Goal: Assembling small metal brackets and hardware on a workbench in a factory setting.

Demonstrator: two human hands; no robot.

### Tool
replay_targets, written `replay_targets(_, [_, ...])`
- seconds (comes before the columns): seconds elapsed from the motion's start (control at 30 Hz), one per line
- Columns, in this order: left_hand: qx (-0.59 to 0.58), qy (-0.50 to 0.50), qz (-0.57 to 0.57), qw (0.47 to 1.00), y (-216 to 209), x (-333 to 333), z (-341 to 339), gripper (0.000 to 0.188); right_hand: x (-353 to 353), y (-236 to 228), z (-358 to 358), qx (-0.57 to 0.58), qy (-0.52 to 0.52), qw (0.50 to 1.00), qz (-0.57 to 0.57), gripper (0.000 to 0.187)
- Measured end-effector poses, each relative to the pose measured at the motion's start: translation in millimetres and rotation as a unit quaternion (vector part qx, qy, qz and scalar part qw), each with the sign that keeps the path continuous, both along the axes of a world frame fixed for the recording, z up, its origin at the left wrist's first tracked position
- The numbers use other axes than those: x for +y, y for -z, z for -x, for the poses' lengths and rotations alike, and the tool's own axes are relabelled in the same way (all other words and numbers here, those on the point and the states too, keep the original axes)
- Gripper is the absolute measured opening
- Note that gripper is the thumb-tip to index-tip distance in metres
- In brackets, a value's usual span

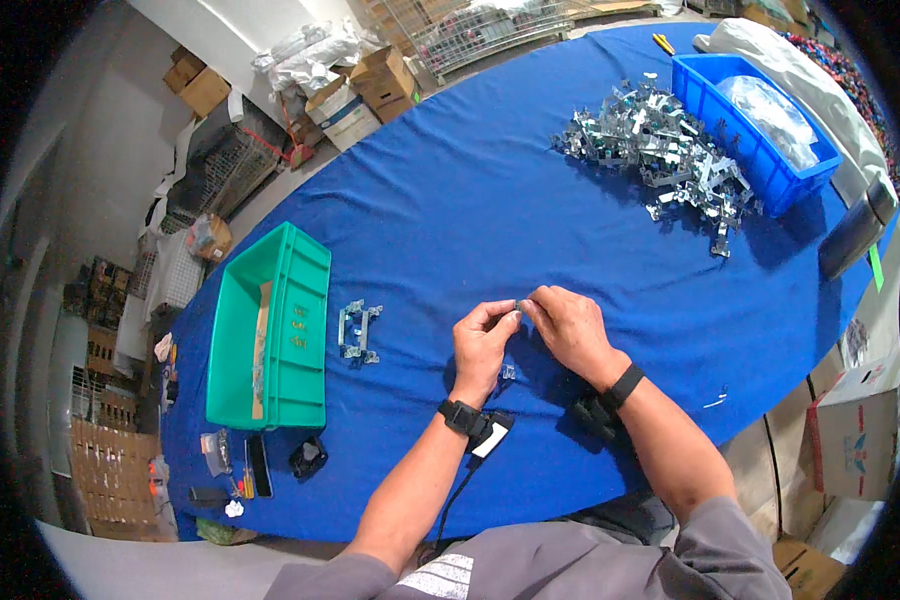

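Observation:
My left hand [479,350] and my right hand [574,328] meet over the middle of the blue-covered table, both closed in a pinch. Between their fingertips sits a small metallic piece [518,306], mostly covered, so its exact kind does not show. Just below the hands, a small clear and metal part [508,373] lies on the cloth. To the left, near the green bin, rest a couple of long metal brackets [368,332] with clips at their ends. A large heap of similar metal brackets [660,150] spreads over the far right of the table.
A green plastic bin [305,375] with cardboard inside stands at the left. Behind the heap is a blue crate [740,140] holding a clear plastic bag. A dark bottle [858,230] stands at the right edge. A phone [259,466] and small items lie at the near left.

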State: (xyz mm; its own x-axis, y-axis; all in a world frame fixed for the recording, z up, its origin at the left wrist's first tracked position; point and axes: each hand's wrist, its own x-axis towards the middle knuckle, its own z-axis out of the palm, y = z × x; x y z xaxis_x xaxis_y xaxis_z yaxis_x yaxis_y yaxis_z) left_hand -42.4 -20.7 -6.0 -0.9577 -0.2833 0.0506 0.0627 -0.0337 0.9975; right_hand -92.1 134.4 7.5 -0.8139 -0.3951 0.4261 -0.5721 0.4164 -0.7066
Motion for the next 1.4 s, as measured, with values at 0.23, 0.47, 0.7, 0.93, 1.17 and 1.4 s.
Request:
replay_targets(0.23, [0.009,-0.011,0.001,1.0,0,0,1,0.015,1,-8,-2,-0.005,-0.012,0.999,0.029,0.018])
replay_targets(0.47, [-0.004,-0.002,0.001,1.0,-2,2,-2,0.014,-1,0,-3,-0.005,0.006,1.0,-0.02,0.02])
replay_targets(0.7, [-0.004,-0.006,0.002,1.0,-2,3,-1,0.015,1,2,-1,-0.016,-0.001,0.999,-0.035,0.022])
replay_targets(0.93, [0.009,-0.007,0.003,1.0,0,0,1,0.015,0,-7,-3,-0.018,-0.001,1.0,0.011,0.023])
replay_targets(1.17, [-0.006,0.0,-0.001,1.0,-1,0,-1,0.016,0,-2,-2,-0.019,0.007,0.997,-0.08,0.022])
replay_targets(1.4, [0.003,0.001,0.016,1.0,1,-1,-1,0.015,0,1,-4,-0.022,-0.001,1.0,-0.019,0.023])
